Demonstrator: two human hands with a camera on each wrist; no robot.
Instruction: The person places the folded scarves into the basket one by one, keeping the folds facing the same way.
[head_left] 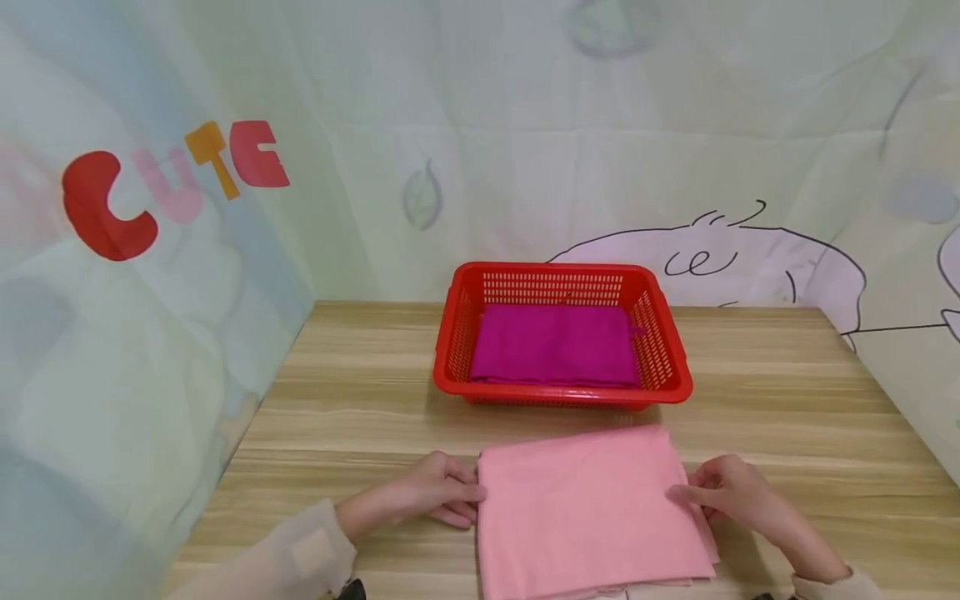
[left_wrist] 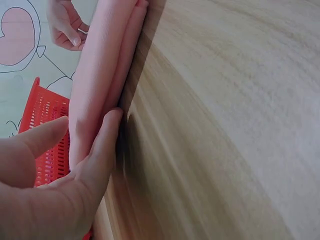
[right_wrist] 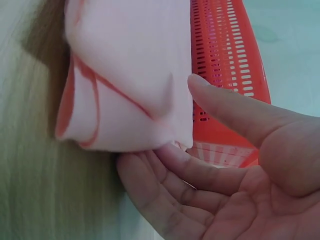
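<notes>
A folded pink cloth (head_left: 588, 512) lies on the wooden table in front of the person, in several layers. At its left edge the left hand (head_left: 442, 492) holds it, thumb over the top and fingers low along the side. The right hand (head_left: 731, 492) pinches the opposite edge, its thumb on the upper face and its other fingers curled beneath. In the right wrist view the folded layers of the cloth (right_wrist: 125, 65) fan out at the corner above the fingertips (right_wrist: 132, 165). From the left wrist, the cloth (left_wrist: 100, 70) shows as a thick rounded fold.
Just beyond the cloth stands a red plastic basket (head_left: 562, 395) with slotted walls. A folded magenta cloth (head_left: 555, 342) lies flat inside it. Wood-grain table (head_left: 352, 375) extends to both sides. A printed curtain (head_left: 360, 167) hangs behind and at the sides.
</notes>
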